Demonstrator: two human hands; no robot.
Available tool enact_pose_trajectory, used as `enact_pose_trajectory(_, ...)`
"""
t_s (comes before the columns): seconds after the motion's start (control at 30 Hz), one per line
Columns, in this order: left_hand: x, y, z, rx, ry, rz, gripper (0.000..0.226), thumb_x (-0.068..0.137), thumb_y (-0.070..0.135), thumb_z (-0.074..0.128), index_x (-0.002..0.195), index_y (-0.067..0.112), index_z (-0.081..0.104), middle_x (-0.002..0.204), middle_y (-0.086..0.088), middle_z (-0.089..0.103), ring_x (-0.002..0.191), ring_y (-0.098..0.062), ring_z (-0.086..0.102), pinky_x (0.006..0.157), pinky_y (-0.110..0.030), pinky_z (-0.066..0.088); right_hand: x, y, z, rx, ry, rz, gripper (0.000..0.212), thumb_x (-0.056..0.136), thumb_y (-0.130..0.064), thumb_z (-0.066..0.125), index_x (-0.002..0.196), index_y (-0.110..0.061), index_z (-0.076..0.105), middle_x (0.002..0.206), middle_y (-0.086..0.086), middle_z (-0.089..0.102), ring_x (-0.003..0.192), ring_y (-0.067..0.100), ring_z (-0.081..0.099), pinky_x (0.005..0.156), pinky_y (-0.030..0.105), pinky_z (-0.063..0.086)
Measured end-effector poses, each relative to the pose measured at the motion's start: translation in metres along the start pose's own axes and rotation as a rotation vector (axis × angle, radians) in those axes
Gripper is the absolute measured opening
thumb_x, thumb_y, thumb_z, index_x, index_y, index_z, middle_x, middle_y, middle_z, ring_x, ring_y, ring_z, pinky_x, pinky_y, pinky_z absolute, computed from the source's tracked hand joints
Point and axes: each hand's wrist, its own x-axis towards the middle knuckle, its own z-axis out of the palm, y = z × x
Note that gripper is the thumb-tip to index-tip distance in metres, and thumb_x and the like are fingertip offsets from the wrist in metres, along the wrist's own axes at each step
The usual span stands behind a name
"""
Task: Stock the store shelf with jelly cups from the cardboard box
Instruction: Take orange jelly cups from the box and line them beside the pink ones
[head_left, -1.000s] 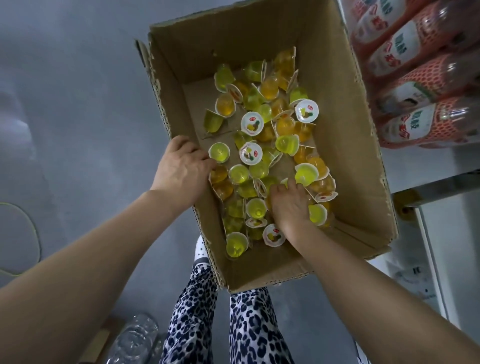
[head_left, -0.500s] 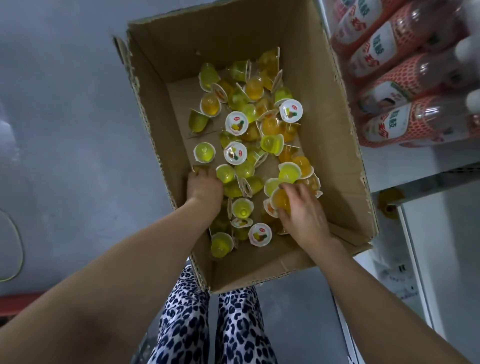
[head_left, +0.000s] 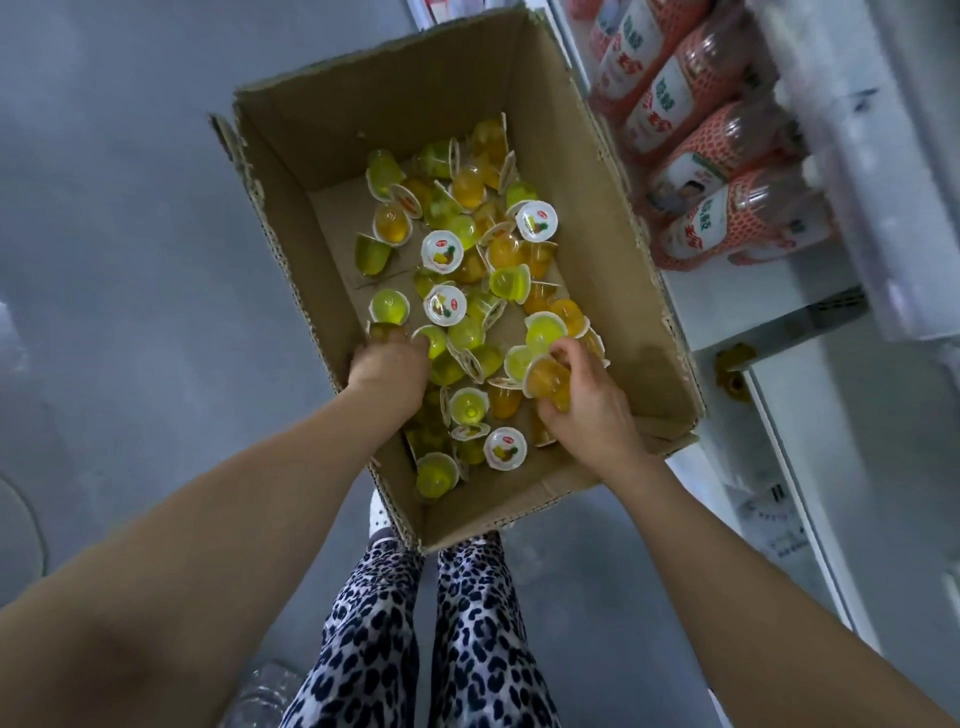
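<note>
Right hand (head_left: 587, 410) is curled round 1 small orange plastic jelly cup (head_left: 548, 382). Left hand (head_left: 389, 374) digs bent fingers into the pile (head_left: 467, 332) in the open brown cardboard box (head_left: 618, 270), can't tell if it's got any. I'd grab several per hand before turning to the white shelf (head_left: 727, 306).

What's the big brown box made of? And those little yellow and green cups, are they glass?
The box looks like corrugated cardboard: matte brown, with wavy ridges along its torn edges. The jelly cups look like thin clear plastic, glossy and see-through, probably not glass; their white lids seem a printed peel-off film.
</note>
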Motion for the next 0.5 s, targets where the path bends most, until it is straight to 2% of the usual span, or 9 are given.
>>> enact_pose_trajectory(0.1, -0.03, -0.004, -0.021, -0.087, 0.08, 0.118, 0.049, 0.087, 0.016, 0.065, 0.131, 0.016, 0.045, 0.129, -0.015, 0.036, 0.11, -0.038, 0.056, 0.085, -0.043, 0.052, -0.025, -0.024, -0.024, 0.078, 0.059, 0.049, 0.064, 0.082, -0.019, 0.07, 0.138, -0.029, 0.04, 0.133, 0.004, 0.047, 0.11, 0.026, 0.056, 0.085, 0.035, 0.044)
enact_pose_trajectory(0.23, -0.084, -0.004, -0.054, -0.19, 0.219, 0.259, 0.059, 0.081, 0.02, 0.07, 0.13, 0.011, 0.039, 0.123, -0.014, 0.042, 0.109, -0.036, 0.056, 0.085, -0.041, 0.048, -0.068, -0.052, -0.057, 0.093, 0.162, 0.076, 0.046, 0.077, -0.019, 0.074, 0.116, -0.024, 0.051, 0.118, -0.002, 0.046, 0.094, 0.022, 0.057, 0.074, 0.031, 0.043)
enact_pose_trajectory(0.3, -0.117, -0.003, -0.071, -0.265, 0.279, 0.337, 0.057, 0.079, 0.02, 0.07, 0.126, 0.012, 0.039, 0.12, -0.013, 0.046, 0.108, -0.036, 0.055, 0.084, -0.041, 0.045, -0.094, -0.063, -0.075, 0.115, 0.246, 0.059, 0.042, 0.072, -0.017, 0.075, 0.106, -0.021, 0.051, 0.111, -0.004, 0.047, 0.095, 0.019, 0.053, 0.074, 0.031, 0.038)
enact_pose_trajectory(0.4, -0.165, 0.001, -0.097, -0.215, 0.359, 0.492, 0.052, 0.077, 0.02, 0.072, 0.12, 0.013, 0.044, 0.114, -0.01, 0.049, 0.103, -0.032, 0.055, 0.074, -0.032, 0.04, -0.137, -0.074, -0.103, 0.119, 0.38, 0.049, 0.039, 0.067, -0.012, 0.076, 0.098, -0.017, 0.052, 0.106, 0.0, 0.052, 0.099, 0.02, 0.051, 0.082, 0.034, 0.041)
enact_pose_trajectory(0.5, -0.207, 0.013, -0.12, -0.155, 0.446, 0.676, 0.051, 0.078, 0.023, 0.072, 0.122, 0.015, 0.048, 0.116, -0.009, 0.052, 0.107, -0.028, 0.053, 0.078, -0.031, 0.038, -0.186, -0.079, -0.13, 0.071, 0.522, 0.063, 0.034, 0.067, -0.017, 0.072, 0.094, -0.016, 0.053, 0.098, -0.004, 0.05, 0.094, 0.019, 0.048, 0.077, 0.028, 0.033)
